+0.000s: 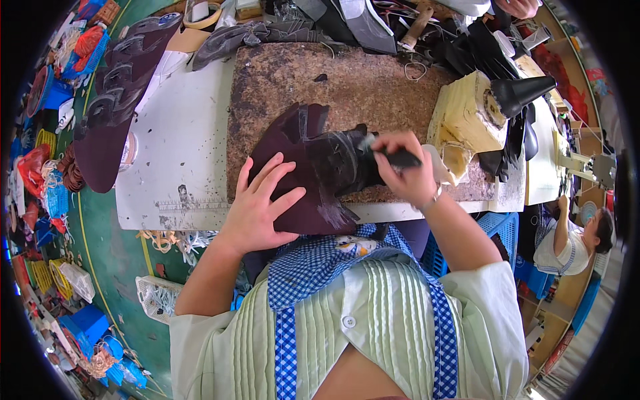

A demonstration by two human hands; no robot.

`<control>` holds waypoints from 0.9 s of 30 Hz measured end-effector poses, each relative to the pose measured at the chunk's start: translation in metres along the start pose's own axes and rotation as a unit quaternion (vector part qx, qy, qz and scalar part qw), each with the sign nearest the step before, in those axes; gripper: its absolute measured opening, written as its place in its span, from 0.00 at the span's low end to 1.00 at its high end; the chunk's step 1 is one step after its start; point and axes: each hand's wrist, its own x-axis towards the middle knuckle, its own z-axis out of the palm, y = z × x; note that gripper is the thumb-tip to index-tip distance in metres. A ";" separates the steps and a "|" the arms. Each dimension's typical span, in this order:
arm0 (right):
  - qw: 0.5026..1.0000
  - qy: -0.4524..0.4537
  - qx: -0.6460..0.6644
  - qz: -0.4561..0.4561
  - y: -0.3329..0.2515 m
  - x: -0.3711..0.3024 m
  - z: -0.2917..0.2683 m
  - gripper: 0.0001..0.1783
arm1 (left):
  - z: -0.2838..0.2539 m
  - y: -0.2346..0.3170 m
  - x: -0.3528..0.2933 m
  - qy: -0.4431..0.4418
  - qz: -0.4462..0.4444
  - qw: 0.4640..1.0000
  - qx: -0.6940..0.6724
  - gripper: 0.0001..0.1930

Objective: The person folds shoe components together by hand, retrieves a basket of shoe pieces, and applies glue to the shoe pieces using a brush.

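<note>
A dark maroon shoe-upper piece point(285, 150) with black parts point(343, 160) along its right side lies on a brown, speckled work board point(280, 77). My left hand point(263, 203) rests flat on its lower left, fingers spread, holding nothing. Over the black parts, my right hand point(403, 167) is closed round a brush point(404, 159) with a black handle. The brush's pale tip point(367, 141) points left and sits at the black material; whether it touches, I cannot tell. A yellowish block point(470, 113) with a black cone point(523, 95) stands just right of my right hand.
Stacked maroon pieces point(123, 87) lie at the table's left. Along the back are a tape roll point(202, 15), dark scraps and a wooden-handled tool point(417, 28). A blue basket point(500, 233) stands below the right edge, and a white basket point(157, 297) at lower left. Another person point(567, 243) is at right.
</note>
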 end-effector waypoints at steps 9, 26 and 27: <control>0.956 -0.139 -0.250 -0.065 -0.044 -0.011 -0.021 0.09 | -0.018 0.013 0.002 0.243 -0.025 0.946 -0.211 0.33; 0.965 0.258 0.011 0.045 -0.019 -0.045 -0.088 0.07 | -0.146 -0.156 -0.109 0.269 -0.218 0.875 0.339 0.26; 0.958 0.281 0.015 0.060 -0.019 -0.049 -0.105 0.06 | -0.144 -0.151 -0.101 0.303 -0.160 0.872 0.351 0.29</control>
